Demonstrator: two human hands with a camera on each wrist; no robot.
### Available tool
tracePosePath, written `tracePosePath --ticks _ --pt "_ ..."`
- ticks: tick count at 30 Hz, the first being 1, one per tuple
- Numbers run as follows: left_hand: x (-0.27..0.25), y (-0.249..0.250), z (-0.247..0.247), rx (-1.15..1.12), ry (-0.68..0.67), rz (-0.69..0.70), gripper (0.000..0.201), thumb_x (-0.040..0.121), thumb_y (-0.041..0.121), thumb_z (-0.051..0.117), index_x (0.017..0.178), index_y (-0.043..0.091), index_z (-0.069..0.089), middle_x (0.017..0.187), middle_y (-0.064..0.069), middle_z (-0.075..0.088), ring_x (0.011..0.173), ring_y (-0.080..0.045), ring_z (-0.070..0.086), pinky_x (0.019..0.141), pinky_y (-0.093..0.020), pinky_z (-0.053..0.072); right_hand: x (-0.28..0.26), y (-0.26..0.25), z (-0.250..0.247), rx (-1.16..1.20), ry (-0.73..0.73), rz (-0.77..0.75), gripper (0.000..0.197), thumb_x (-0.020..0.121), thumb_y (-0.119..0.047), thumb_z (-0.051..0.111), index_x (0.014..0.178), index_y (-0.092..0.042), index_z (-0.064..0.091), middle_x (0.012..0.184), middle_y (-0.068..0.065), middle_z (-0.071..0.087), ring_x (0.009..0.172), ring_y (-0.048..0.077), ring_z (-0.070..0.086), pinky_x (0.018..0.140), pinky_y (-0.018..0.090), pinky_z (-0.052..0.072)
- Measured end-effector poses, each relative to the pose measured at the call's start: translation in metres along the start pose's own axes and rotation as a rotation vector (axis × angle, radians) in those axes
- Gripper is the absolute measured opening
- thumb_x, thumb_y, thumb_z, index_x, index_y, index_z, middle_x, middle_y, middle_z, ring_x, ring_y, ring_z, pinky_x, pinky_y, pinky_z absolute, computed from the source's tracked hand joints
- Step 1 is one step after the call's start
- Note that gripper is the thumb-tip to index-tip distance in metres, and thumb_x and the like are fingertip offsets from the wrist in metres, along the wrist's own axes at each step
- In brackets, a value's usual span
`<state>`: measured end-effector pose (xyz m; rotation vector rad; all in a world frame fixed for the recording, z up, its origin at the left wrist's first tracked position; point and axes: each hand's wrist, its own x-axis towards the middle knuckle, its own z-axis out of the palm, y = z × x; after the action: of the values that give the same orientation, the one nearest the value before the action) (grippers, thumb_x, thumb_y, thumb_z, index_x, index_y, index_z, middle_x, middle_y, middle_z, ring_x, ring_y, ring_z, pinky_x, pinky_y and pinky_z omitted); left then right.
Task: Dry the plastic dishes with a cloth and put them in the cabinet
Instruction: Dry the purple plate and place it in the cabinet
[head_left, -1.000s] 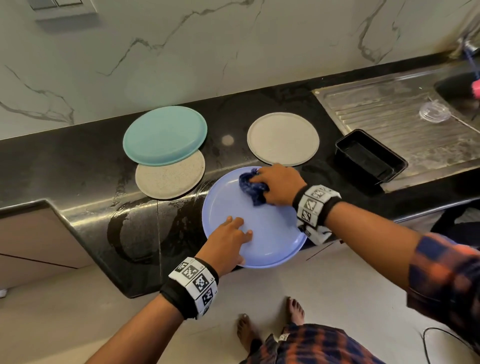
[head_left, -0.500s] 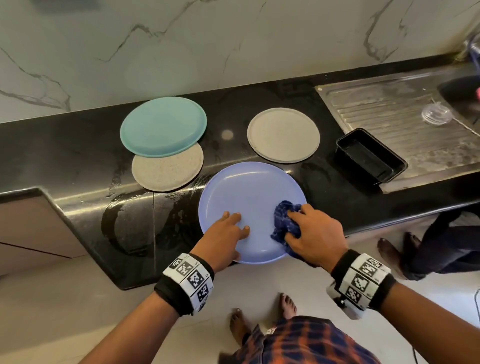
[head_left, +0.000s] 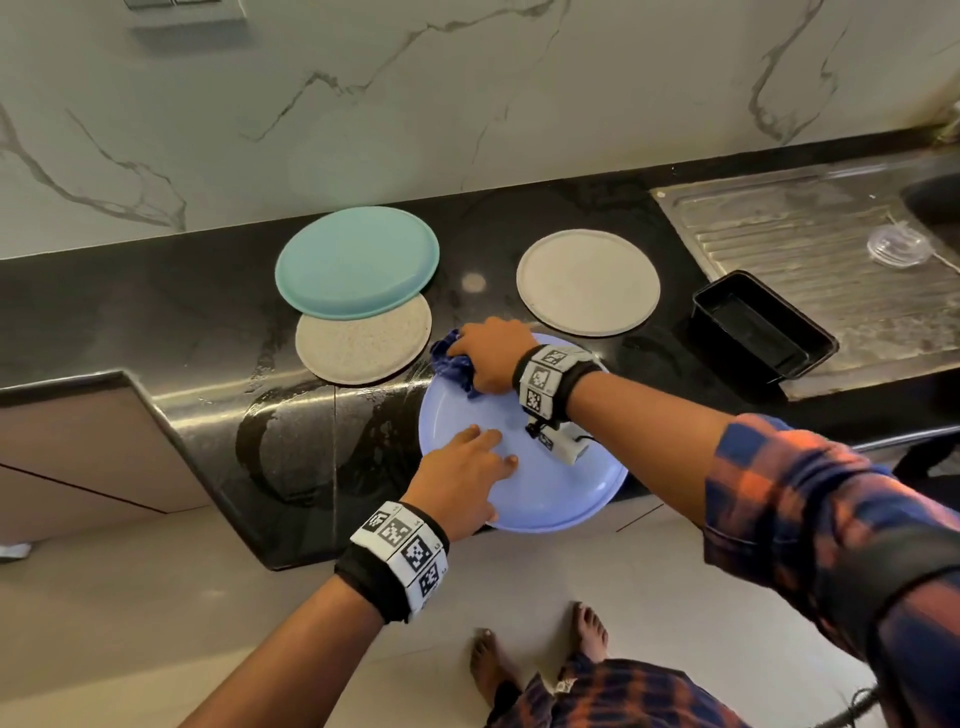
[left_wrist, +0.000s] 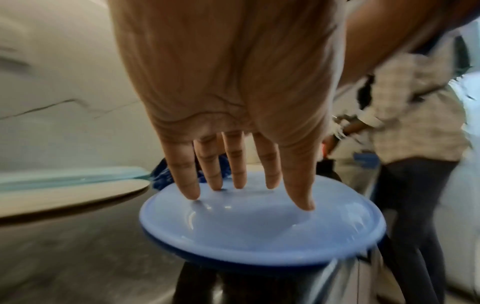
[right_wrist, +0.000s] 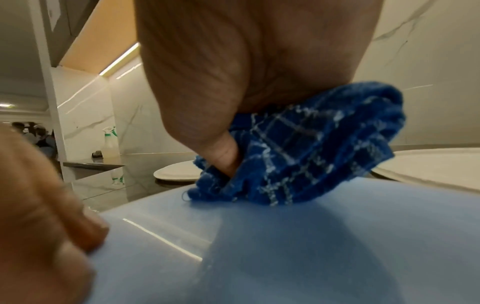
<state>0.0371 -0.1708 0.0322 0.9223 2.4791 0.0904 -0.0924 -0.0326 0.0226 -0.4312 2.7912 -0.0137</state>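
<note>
Blue plate (head_left: 545, 488) lies on the front edge of the black bench (head_left: 156, 322), its near rim hanging over the edge above the floor. Left hand (head_left: 457, 478) rests on the plate's near-left part, fingers (left_wrist: 235, 164) straight and spread, tips pressing the plate surface; grip slack, holding nothing. Right hand (head_left: 493, 358) sits at the plate's far-left rim, fingers curled round a bunched dark blue checked cloth (right_wrist: 306, 154); grip closed on the cloth, which is pressed against the plate. In the right wrist view the thumb digs into the cloth folds. Teal plate (head_left: 358, 260) lies further back to the left, overlapping a speckled beige plate (head_left: 363, 348) just in front of it; the beige plate's near-right edge is close to the cloth, contact not resolvable. A second pale plate (head_left: 587, 280) lies behind the blue one to the right, apart from it. Black rectangular tray (head_left: 758, 327) sits at the edge of the steel drainboard (head_left: 805, 244), right of the pale plate. Small clear lid (head_left: 896, 244) on the drainboard. Water smears on the bench left of the blue plate. Bare feet (head_left: 540, 654) on the floor below.
</note>
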Motion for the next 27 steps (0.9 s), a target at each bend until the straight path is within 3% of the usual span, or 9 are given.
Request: tracePosePath --ticks 2,5,8,10,14,17,20,24,27 --pt "-0.004 -0.015 -0.002 -0.144 0.052 -0.044 0.051 0.088 0.035 0.068 0.138 0.035 0.055 0.153 0.007 0.038 0.142 -0.018 0.033 0.105 -0.037 0.043 0.001 -0.007 0.003 -0.022 0.002 0.0 0.056 0.078 -0.046 0.076 0.13 -0.032 0.059 0.128 0.001 0.056 0.115 0.032 0.054 0.09 0.045 0.044" --pt "-0.008 -0.042 -0.027 -0.277 0.222 -0.09 0.033 0.087 0.035 0.069 0.119 0.035 0.069 0.126 0.007 0.065 0.118 -0.019 0.059 0.095 -0.036 0.048 -0.004 -0.011 0.003 0.016 0.037 0.045 0.055 0.079 -0.046 0.073 0.13 -0.031 0.057 0.129 0.003 0.054 0.119 0.032 0.051 0.093 0.046 0.043" --pt "-0.002 -0.064 -0.071 -0.257 0.374 -0.092 0.02 0.089 0.025 0.069 0.108 0.028 0.075 0.106 -0.001 0.071 0.099 -0.026 0.064 0.083 -0.039 0.05 -0.01 -0.022 0.01 0.035 0.097 0.087 0.051 0.081 -0.05 0.07 0.126 -0.03 0.058 0.125 0.004 0.055 0.117 0.033 0.052 0.087 0.043 0.042" --pt "0.011 -0.071 -0.099 -0.219 0.383 -0.068 0.021 0.091 0.026 0.068 0.111 0.026 0.074 0.109 -0.003 0.071 0.102 -0.026 0.063 0.088 -0.041 0.049 -0.017 -0.034 0.016 0.096 0.162 0.1 0.048 0.082 -0.045 0.068 0.127 -0.032 0.056 0.123 0.005 0.057 0.115 0.033 0.053 0.084 0.042 0.041" --pt "0.054 -0.059 -0.133 -0.041 0.13 0.003 0.036 0.098 0.038 0.055 0.131 0.027 0.063 0.134 0.002 0.061 0.123 -0.022 0.055 0.103 -0.034 0.04 -0.032 -0.058 0.028 0.069 0.207 0.124 0.041 0.087 -0.044 0.062 0.122 -0.023 0.058 0.132 0.004 0.054 0.126 0.035 0.045 0.092 0.043 0.04" --pt "0.081 -0.034 -0.137 0.027 -0.051 0.087 0.04 0.102 0.042 0.047 0.138 0.028 0.057 0.143 0.004 0.055 0.128 -0.019 0.051 0.101 -0.025 0.034 -0.036 -0.072 0.036 0.093 0.255 0.127 0.028 0.088 -0.035 0.058 0.112 -0.021 0.064 0.121 0.003 0.061 0.119 0.034 0.05 0.081 0.037 0.038" --pt "0.098 -0.016 -0.12 0.078 -0.283 0.135 0.044 0.102 0.048 0.041 0.142 0.032 0.052 0.149 0.014 0.047 0.131 -0.011 0.047 0.1 -0.018 0.029 -0.048 -0.085 0.041 0.075 0.25 0.023 0.03 0.087 -0.03 0.058 0.113 -0.02 0.068 0.114 0.002 0.065 0.112 0.032 0.055 0.087 0.033 0.039" --pt "0.11 -0.014 -0.099 0.181 -0.424 0.121 0.045 0.101 0.051 0.043 0.129 0.022 0.063 0.148 0.013 0.045 0.13 -0.013 0.047 0.111 -0.029 0.032 -0.084 -0.098 0.043 -0.044 0.199 -0.058 0.021 0.084 -0.032 0.055 0.102 -0.029 0.067 0.111 -0.007 0.062 0.107 0.026 0.056 0.088 0.035 0.038" --pt "0.106 -0.02 -0.094 0.235 -0.476 0.092 0.047 0.098 0.05 0.049 0.139 0.026 0.055 0.144 0.026 0.045 0.121 -0.007 0.052 0.108 -0.029 0.036 -0.106 -0.094 0.051 -0.098 0.109 -0.192 0.024 0.086 -0.036 0.056 0.108 -0.031 0.067 0.124 -0.008 0.056 0.11 0.027 0.051 0.088 0.045 0.04"
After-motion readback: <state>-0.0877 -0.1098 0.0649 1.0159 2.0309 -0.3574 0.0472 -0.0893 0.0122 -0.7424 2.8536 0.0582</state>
